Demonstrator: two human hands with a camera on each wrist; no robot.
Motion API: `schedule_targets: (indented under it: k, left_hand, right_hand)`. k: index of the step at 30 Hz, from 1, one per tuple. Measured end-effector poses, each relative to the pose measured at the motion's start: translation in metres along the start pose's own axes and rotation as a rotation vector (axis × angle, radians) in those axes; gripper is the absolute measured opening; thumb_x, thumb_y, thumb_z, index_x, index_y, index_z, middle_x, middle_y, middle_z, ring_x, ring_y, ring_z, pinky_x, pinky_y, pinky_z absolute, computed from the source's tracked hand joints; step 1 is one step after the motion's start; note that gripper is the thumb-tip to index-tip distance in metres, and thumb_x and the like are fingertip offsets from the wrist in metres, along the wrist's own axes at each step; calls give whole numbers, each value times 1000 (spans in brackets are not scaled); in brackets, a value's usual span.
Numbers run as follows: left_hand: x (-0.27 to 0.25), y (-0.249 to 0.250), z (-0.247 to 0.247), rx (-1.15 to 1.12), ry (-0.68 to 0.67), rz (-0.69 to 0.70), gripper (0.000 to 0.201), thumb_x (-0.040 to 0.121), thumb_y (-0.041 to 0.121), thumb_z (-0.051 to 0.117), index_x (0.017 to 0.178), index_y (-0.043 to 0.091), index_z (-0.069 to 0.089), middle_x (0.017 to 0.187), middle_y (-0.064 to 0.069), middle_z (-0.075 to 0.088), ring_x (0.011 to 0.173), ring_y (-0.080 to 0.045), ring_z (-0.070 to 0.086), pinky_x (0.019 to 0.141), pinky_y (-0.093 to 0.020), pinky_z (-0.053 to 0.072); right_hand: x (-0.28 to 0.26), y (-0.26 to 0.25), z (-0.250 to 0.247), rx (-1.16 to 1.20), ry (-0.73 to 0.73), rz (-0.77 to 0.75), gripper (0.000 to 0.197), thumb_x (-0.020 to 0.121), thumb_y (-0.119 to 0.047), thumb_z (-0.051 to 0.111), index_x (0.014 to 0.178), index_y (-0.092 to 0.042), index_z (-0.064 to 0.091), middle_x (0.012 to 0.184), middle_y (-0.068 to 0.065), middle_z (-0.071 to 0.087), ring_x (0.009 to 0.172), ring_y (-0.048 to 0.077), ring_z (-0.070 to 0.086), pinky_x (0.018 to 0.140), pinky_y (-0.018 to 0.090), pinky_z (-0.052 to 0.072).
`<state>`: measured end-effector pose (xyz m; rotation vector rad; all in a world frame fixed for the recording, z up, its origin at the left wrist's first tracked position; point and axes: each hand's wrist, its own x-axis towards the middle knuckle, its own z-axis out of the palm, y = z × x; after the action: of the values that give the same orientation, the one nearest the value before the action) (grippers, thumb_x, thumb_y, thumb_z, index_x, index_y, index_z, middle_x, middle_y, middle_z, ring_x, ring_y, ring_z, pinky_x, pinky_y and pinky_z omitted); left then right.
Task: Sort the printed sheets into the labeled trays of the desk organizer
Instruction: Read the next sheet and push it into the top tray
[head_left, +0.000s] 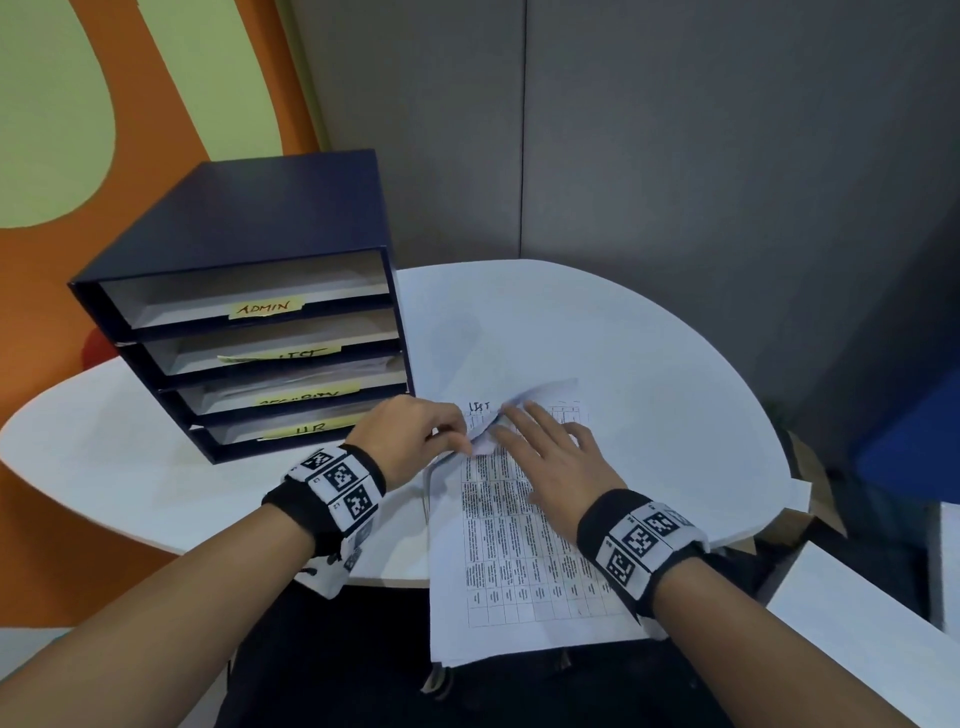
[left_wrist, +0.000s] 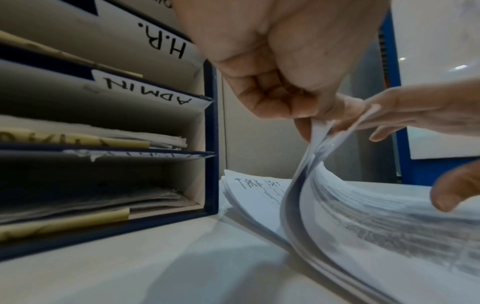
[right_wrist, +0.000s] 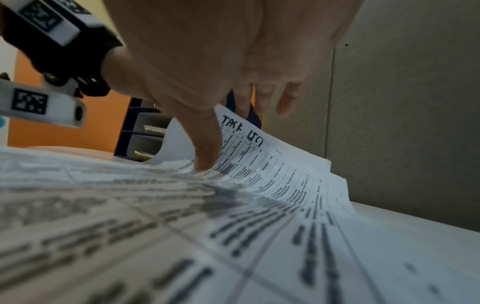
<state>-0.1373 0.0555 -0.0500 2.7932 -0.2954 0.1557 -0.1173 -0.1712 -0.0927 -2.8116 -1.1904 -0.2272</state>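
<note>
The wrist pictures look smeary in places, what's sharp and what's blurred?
Right wrist view: near print on the top sheet is blurred, the handwritten heading sharper. Left wrist view: organizer labels crisp, lifted pages streaked. Head view: mostly sharp, edges bowed.

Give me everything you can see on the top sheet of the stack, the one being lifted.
The top sheet is white paper printed with a dense table and handwritten "TASK LIST" at its head. It lies on the stack on the white table, beside the organizer. Its far left corner is curled up, pinched by the left hand; the right hand rests flat on it.
</note>
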Motion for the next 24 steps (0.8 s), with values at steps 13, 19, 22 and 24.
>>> schedule_targets:
  k: [13,19,22,24]
  left_hand:
    - [0,-6,-1,-143,22,-92,7,91,31,69,86,28,67,72,23,64,59,0,64,64,-30,57]
    - [-8,6,-5,11,115,-33,44,95,59,47,120,29,66,121,15,64,87,-1,63,82,-29,54]
    - [-17,22,-7,-6,55,63,83,84,81,35,148,29,42,155,10,37,127,-6,47,102,-32,40]
    - [-18,31,-4,-11,-90,37,75,82,82,40,140,36,46,132,8,58,117,-11,57,94,-31,47]
  right_hand:
    - [4,-1,3,92,181,-12,44,63,3,73,94,-24,58,126,-3,62,119,21,58,88,39,46]
    - [10,-5,-19,133,315,23,41,63,8,68,94,-18,62,114,0,66,104,24,64,80,37,47]
    - [15,-7,-40,178,454,42,34,69,3,65,97,-16,63,113,1,66,101,23,64,80,35,44]
    - [19,-10,-53,200,555,48,31,70,1,65,97,-15,64,113,1,66,100,22,64,79,34,43]
